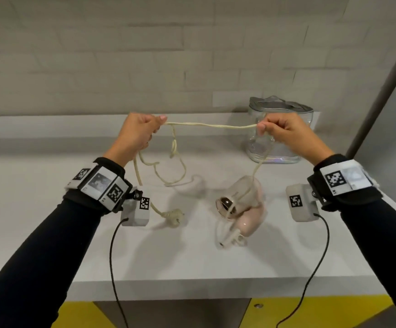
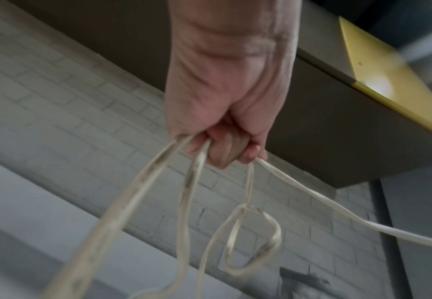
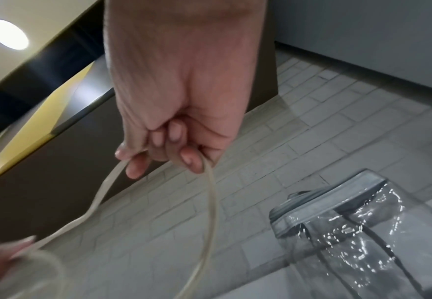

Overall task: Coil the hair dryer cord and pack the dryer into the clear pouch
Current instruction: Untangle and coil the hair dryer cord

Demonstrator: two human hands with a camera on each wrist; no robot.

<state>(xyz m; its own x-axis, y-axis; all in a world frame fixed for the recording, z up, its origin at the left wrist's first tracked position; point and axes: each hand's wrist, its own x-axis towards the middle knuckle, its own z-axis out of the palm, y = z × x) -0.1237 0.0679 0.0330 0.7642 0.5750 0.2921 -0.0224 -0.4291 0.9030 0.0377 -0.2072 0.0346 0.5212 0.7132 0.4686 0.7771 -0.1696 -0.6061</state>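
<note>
A cream cord (image 1: 211, 125) stretches taut between my two raised hands. My left hand (image 1: 142, 131) grips several hanging loops of it (image 2: 187, 192) in a fist. My right hand (image 1: 279, 132) pinches the cord (image 3: 210, 182) between thumb and fingers, and from there it drops to the pink hair dryer (image 1: 246, 209), which lies on the white counter (image 1: 192, 263) below. The plug (image 1: 174, 215) rests on the counter under my left wrist. The clear pouch (image 1: 284, 147) with a grey zipped top stands at the back right, behind my right hand, and shows again (image 3: 358, 232) in the right wrist view.
A white brick wall (image 1: 121, 55) backs the counter, with a raised ledge (image 1: 50, 124) along it. A dark vertical post (image 1: 381, 91) rises at the right. Black cables (image 1: 111, 256) hang from both wrist cameras over the front edge. Yellow panels (image 1: 78, 313) show below.
</note>
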